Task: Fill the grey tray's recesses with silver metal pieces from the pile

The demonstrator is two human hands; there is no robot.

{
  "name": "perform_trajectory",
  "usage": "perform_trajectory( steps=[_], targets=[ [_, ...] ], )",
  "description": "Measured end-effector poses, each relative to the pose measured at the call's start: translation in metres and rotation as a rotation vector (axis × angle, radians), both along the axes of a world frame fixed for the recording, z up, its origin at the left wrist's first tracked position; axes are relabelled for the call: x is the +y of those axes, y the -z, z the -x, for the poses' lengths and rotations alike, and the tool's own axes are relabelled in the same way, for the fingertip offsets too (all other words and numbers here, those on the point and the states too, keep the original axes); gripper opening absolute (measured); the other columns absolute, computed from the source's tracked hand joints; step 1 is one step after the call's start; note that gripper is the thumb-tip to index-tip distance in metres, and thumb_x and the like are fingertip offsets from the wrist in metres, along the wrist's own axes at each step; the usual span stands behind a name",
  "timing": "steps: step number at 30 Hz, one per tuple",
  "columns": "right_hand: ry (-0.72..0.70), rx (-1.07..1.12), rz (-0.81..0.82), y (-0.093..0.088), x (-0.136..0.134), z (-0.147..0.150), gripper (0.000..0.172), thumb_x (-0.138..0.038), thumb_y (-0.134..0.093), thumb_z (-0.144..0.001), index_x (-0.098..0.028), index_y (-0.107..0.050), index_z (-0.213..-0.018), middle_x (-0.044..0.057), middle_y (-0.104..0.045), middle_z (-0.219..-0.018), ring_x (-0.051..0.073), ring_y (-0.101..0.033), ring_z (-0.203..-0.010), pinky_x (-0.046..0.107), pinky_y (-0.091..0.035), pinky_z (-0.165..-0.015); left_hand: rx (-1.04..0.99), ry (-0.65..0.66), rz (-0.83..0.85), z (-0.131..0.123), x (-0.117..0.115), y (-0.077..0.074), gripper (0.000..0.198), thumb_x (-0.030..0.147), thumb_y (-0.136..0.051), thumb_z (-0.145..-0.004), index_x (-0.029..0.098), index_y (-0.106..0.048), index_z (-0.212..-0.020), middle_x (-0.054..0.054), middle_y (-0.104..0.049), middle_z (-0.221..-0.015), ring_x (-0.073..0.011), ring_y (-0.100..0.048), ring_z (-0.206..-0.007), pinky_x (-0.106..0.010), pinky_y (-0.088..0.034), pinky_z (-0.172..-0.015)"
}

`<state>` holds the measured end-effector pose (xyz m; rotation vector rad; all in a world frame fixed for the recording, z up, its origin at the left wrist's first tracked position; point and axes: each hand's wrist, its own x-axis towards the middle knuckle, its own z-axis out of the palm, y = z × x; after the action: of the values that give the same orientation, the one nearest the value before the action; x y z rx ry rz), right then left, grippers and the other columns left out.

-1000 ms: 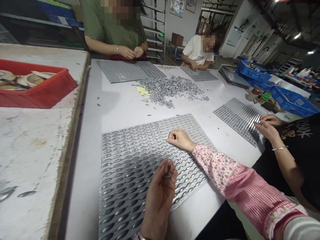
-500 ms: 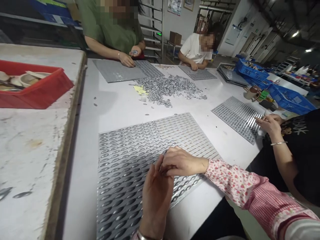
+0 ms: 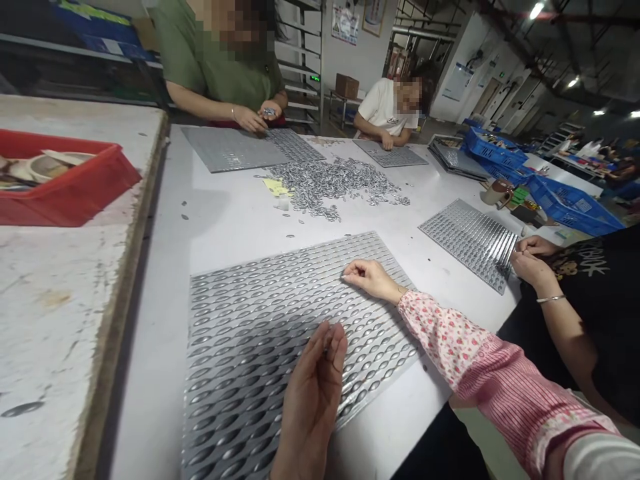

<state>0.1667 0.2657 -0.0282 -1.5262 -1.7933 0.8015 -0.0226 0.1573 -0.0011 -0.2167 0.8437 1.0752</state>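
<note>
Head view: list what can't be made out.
All in head view:
Left hand: curled fingers hide how much, if anything, it holds.
Right hand: anything at its fingertips is too small to identify.
Patterned panel: near end cut off by bottom edge.
Red tray: left end cut off by left edge.

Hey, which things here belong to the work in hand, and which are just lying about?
Apparently part of the work:
- left hand, cupped
- right hand, above the panel
- nearest panel
- heap of small oval pieces

Probably just lying about:
- red tray
- mug
- yellow paper
</note>
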Motion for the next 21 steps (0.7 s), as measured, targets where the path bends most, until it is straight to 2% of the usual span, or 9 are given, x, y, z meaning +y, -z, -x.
perform_trajectory(
  steps=[4, 9, 13, 16, 21],
  targets=[
    [-0.059, -0.171, 0.022, 0.007, 0.012, -0.003, 0.017, -0.027, -0.063, -0.084, -0.014, -0.069, -0.077, -0.003, -0.057, -0.063, 0.008, -0.047, -0.06, 0.02, -0.034, -0.062, 0.004, 0.006, 0.018, 0.0, 0.001, 0.001, 0.028, -0.002, -0.043, -0.089, 0.008, -0.065, -0.1, -0.01, -0.073, -0.08, -0.0125, -0.071, -0.071, -0.02, -0.059, -0.068],
    [-0.085, -0.264, -0.052, 0.011, 0.014, 0.004, 0.02, -0.028, -0.066, -0.083, -0.014, -0.066, -0.069, -0.003, -0.058, -0.064, 0.009, -0.049, -0.064, 0.024, -0.035, -0.079, 0.006, 0.02, 0.034, 0.002, 0.0, -0.001, 0.027, -0.002, -0.043, -0.088, 0.01, -0.066, -0.095, -0.008, -0.072, -0.076, -0.0105, -0.069, -0.067, -0.019, -0.059, -0.066],
    [-0.047, -0.306, -0.044, 0.012, 0.016, 0.006, 0.02, -0.024, -0.067, -0.082, -0.014, -0.063, -0.065, -0.004, -0.057, -0.062, 0.009, -0.048, -0.062, 0.024, -0.035, -0.078, -0.02, 0.034, 0.013, 0.002, -0.001, 0.001, 0.028, -0.001, -0.043, -0.088, 0.01, -0.068, -0.089, -0.008, -0.072, -0.076, -0.0104, -0.068, -0.065, -0.019, -0.058, -0.063],
    [-0.041, -0.32, -0.06, 0.014, 0.017, 0.006, 0.018, -0.024, -0.068, -0.082, -0.014, -0.063, -0.068, -0.003, -0.057, -0.064, 0.01, -0.049, -0.065, 0.025, -0.035, -0.079, -0.028, 0.036, -0.023, 0.002, -0.001, 0.004, 0.028, 0.003, -0.044, -0.088, 0.012, -0.07, -0.087, -0.01, -0.073, -0.082, -0.0135, -0.07, -0.075, -0.023, -0.058, -0.071],
    [-0.064, -0.31, -0.079, 0.017, 0.017, 0.003, 0.017, -0.028, -0.069, -0.082, -0.015, -0.065, -0.071, -0.003, -0.059, -0.067, 0.01, -0.051, -0.068, 0.025, -0.034, -0.08, -0.047, 0.05, -0.107, 0.001, -0.001, 0.009, 0.027, 0.01, -0.048, -0.088, 0.015, -0.074, -0.091, -0.013, -0.073, -0.104, -0.0201, -0.067, -0.104, -0.031, -0.053, -0.091]
  ],
)
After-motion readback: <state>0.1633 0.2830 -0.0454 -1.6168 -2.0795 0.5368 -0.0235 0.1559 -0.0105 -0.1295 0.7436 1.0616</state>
